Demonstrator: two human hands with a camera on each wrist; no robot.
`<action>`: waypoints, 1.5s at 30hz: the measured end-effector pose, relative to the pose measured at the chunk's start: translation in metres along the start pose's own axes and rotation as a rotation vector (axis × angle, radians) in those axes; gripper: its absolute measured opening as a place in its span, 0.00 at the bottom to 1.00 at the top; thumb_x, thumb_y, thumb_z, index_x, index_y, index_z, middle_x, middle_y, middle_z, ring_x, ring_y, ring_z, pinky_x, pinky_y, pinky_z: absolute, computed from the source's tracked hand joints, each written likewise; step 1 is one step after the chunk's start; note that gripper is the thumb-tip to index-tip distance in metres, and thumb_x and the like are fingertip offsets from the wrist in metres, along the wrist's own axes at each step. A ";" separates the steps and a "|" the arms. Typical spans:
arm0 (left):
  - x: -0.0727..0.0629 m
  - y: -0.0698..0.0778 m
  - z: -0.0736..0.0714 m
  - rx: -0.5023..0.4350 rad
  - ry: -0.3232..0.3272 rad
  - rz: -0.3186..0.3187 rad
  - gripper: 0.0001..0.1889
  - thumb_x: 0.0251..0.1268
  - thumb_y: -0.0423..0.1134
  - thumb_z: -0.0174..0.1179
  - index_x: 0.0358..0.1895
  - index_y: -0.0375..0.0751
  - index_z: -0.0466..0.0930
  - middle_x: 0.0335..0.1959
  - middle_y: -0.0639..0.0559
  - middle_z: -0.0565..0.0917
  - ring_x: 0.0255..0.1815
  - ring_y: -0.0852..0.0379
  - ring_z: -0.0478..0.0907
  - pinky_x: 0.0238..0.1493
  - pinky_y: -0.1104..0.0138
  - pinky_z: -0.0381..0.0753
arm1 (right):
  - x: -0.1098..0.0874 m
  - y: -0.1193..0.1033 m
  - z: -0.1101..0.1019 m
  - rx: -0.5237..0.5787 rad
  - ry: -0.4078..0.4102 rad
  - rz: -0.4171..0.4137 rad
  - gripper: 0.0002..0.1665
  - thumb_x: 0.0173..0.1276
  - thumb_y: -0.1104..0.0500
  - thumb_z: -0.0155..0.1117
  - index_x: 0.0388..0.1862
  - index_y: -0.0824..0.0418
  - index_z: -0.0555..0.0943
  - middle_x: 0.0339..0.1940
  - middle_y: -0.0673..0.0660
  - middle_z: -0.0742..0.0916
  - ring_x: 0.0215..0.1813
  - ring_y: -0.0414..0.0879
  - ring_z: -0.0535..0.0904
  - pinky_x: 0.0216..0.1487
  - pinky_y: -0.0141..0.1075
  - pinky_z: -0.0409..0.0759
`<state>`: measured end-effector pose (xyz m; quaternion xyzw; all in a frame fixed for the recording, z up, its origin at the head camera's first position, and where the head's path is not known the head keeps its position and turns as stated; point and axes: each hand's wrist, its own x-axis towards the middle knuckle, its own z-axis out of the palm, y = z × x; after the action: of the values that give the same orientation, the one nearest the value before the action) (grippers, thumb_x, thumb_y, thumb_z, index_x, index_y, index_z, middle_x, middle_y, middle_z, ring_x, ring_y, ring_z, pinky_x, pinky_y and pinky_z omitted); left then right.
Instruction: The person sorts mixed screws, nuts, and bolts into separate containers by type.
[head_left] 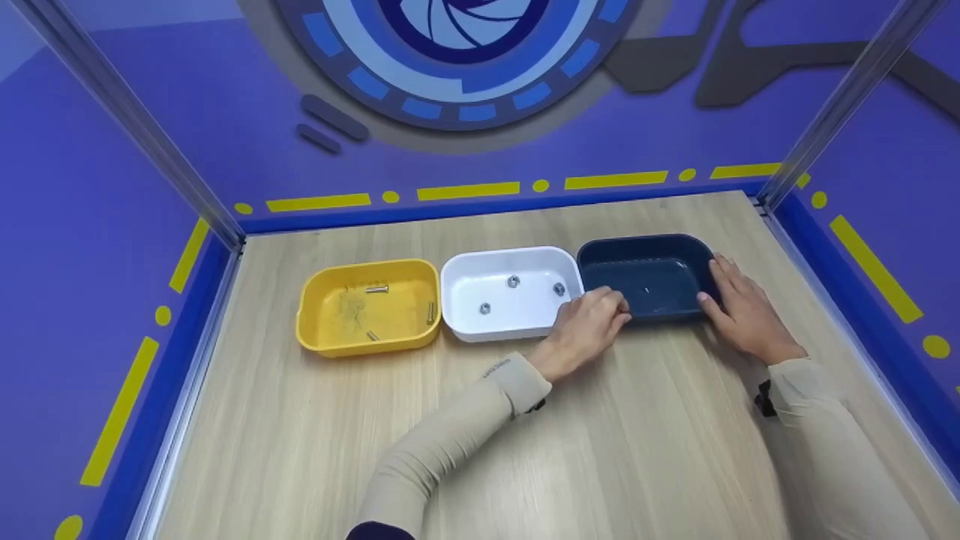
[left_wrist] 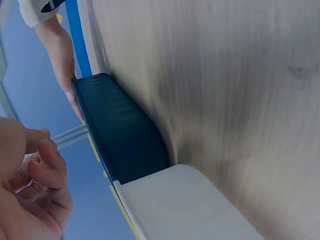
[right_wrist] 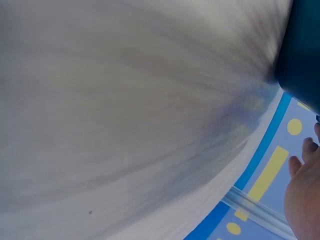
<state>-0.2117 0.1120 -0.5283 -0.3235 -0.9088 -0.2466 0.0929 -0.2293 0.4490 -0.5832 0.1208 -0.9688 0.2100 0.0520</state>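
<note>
My left hand [head_left: 589,326] hovers over the near side, where the white tray [head_left: 501,336] meets the dark blue tray [head_left: 660,319]. Its fingers [left_wrist: 52,165] are curled in toward the thumb; I cannot tell whether something small is pinched between them. At the far right, my right hand [head_left: 750,315] rests against the end of the dark tray with fingers fairly straight, the thumb lying over the rim. Three metal nuts, one of them a nut [head_left: 514,281] near the middle, lie in the white tray.
Left of the white tray stands a yellow tray [head_left: 367,349] with small metal bolts, including a bolt [head_left: 377,289] near its back. All three trays form a row on the wooden table [head_left: 600,457]. Blue panels [head_left: 195,112] enclose the table's back and sides.
</note>
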 end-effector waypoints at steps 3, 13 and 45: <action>0.006 0.000 -0.003 0.006 0.009 0.004 0.08 0.80 0.45 0.64 0.47 0.49 0.89 0.43 0.57 0.89 0.43 0.62 0.88 0.40 0.69 0.88 | 0.000 0.000 0.000 -0.015 -0.010 0.001 0.46 0.87 0.42 0.48 0.89 0.67 0.49 0.89 0.70 0.54 0.88 0.71 0.48 0.84 0.70 0.47; 0.024 -0.001 -0.010 0.007 -0.001 -0.020 0.09 0.81 0.45 0.62 0.49 0.48 0.90 0.45 0.56 0.89 0.45 0.61 0.88 0.41 0.68 0.89 | 0.002 -0.003 -0.003 -0.056 -0.060 0.026 0.48 0.87 0.38 0.46 0.89 0.65 0.47 0.91 0.67 0.52 0.90 0.68 0.46 0.89 0.64 0.43; 0.088 -0.004 0.011 -0.049 -0.019 -0.179 0.08 0.81 0.46 0.63 0.51 0.53 0.90 0.48 0.60 0.90 0.47 0.62 0.88 0.47 0.70 0.88 | 0.001 -0.002 -0.002 -0.009 -0.103 0.073 0.48 0.86 0.41 0.49 0.91 0.60 0.43 0.92 0.62 0.46 0.91 0.65 0.42 0.88 0.64 0.44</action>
<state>-0.2827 0.1625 -0.5100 -0.2456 -0.9285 -0.2730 0.0541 -0.2297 0.4479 -0.5810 0.0958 -0.9749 0.2007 -0.0051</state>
